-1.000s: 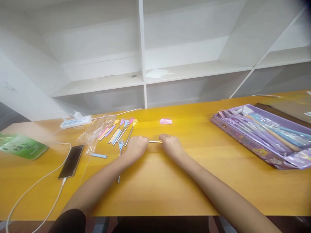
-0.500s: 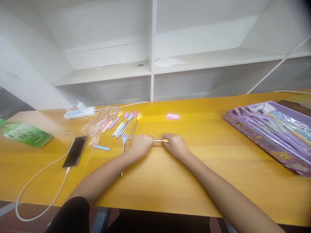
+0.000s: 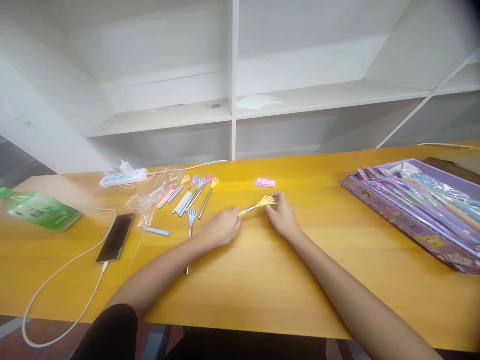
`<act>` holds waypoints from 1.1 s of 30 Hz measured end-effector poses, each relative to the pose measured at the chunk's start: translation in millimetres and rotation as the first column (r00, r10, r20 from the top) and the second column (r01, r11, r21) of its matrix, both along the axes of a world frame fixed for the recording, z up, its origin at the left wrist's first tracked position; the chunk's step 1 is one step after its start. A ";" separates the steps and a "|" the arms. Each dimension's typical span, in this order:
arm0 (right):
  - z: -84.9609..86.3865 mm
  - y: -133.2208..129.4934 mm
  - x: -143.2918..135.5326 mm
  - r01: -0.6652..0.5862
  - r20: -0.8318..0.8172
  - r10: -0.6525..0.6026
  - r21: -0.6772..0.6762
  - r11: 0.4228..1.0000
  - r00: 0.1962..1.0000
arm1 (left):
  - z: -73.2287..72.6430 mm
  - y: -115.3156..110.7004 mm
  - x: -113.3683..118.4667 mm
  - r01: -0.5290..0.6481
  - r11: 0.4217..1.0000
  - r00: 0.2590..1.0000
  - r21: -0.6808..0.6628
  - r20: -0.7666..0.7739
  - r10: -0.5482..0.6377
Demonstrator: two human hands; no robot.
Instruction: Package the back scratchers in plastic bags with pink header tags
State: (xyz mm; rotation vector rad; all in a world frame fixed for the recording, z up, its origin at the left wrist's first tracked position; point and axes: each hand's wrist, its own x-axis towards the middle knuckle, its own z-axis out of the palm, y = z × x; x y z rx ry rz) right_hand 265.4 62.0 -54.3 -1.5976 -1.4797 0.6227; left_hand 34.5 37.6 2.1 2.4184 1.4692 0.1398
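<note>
My left hand (image 3: 224, 226) is closed around the yellow handle of a small back scratcher (image 3: 252, 208), whose metal rod and yellow claw point right. At the claw's tip, my right hand (image 3: 282, 215) pinches with thumb and fingers. A blue back scratcher (image 3: 192, 217) lies just left of my left hand, its lower rod passing behind my forearm. Beyond it rest several more back scratchers (image 3: 202, 185) with yellow, purple, blue and pink claws. A loose blue tube (image 3: 157, 231) and several coloured handles lie beside them. Small pink labels (image 3: 265, 183) lie past my hands.
At the right stands a purple box (image 3: 397, 220) of bagged items. On the left are a phone (image 3: 116, 238) on a white cable, a green bottle (image 3: 43, 210), a power strip (image 3: 123, 177) and a clear plastic bag (image 3: 150, 195). White shelving (image 3: 234, 100) rises behind the table.
My hands have drawn slightly apart. The right hand has moved up and right to the claw's tip, so the yellow claw and part of the handle now show.
</note>
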 end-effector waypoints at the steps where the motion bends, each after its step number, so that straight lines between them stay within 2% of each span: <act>1: -1.6 1.1 -0.8 -0.002 -0.061 0.002 -0.002 1.000 0.998 | -0.8 1.2 -0.7 0.005 1.000 0.998 -0.022 0.060 -0.004; 6: -2.5 -1.1 -10.0 -0.142 -0.293 0.144 0.028 0.990 0.945 | -2.5 3.9 -1.4 0.023 0.997 0.970 -0.075 0.241 -0.004; 9: -0.2 -5.7 -14.5 -0.246 -0.481 0.238 0.048 0.968 0.844 | -4.1 1.4 0.5 0.055 0.992 0.953 -0.111 0.301 -0.019; 12: 1.2 -9.7 -18.1 -0.354 -0.640 0.286 0.024 0.935 0.713 | -10.7 -4.6 6.3 0.100 0.943 0.902 -0.318 0.429 0.049; 14: 1.5 -12.2 -21.4 -0.423 -0.679 0.322 0.019 0.906 0.659 | -15.2 -7.9 10.1 0.146 0.882 0.859 -0.447 0.500 0.111; 15: 1.4 -13.4 -23.5 -0.453 -0.679 0.340 0.012 0.891 0.650 | -15.6 -7.8 10.3 0.171 0.869 0.851 -0.464 0.513 0.107; 17: 1.0 -16.0 -27.8 -0.473 -0.667 0.348 -0.009 0.881 0.659 | -8.7 -0.9 2.9 0.197 0.889 0.872 -0.412 0.489 0.034; 19: 0.3 -18.1 -31.1 -0.442 -0.670 0.312 -0.026 0.897 0.673 | 10.0 17.0 -19.4 0.137 0.943 0.918 -0.303 0.396 -0.006; 21: -0.2 -19.1 -32.7 -0.401 -0.684 0.273 -0.031 0.915 0.677 | 36.2 43.1 -57.8 -0.074 0.989 0.954 -0.132 0.279 0.109; 22: -0.3 -19.1 -32.9 -0.392 -0.686 0.264 -0.034 0.919 0.678 | 49.5 57.0 -81.5 -0.228 0.973 0.950 0.020 0.224 0.218; 23: -0.4 -18.8 -32.8 -0.391 -0.686 0.261 -0.038 0.919 0.679 | 61.2 70.1 -106.6 -0.357 0.916 0.929 0.184 0.168 0.329; 25: -0.2 -17.8 -32.4 -0.392 -0.682 0.259 -0.044 0.919 0.684 | 77.3 90.6 -155.8 -0.457 0.787 0.871 0.414 0.030 0.490; 26: 0.1 -17.4 -32.2 -0.394 -0.680 0.259 -0.047 0.918 0.686 | 81.2 97.2 -177.5 -0.477 0.773 0.839 0.419 -0.045 0.542; 29: 1.1 -17.3 -32.1 -0.394 -0.668 0.261 -0.053 0.918 0.697 | 81.1 104.3 -223.1 -0.533 0.823 0.794 0.199 -0.217 0.567; 31: 2.0 -18.1 -31.9 -0.393 -0.652 0.262 -0.061 0.918 0.712 | 78.0 102.8 -235.7 -0.580 0.807 0.751 0.112 -0.312 0.583; 33: 3.2 -19.2 -31.4 -0.391 -0.630 0.262 -0.072 0.918 0.731 | 76.3 100.3 -237.7 -0.635 0.770 0.696 0.061 -0.387 0.605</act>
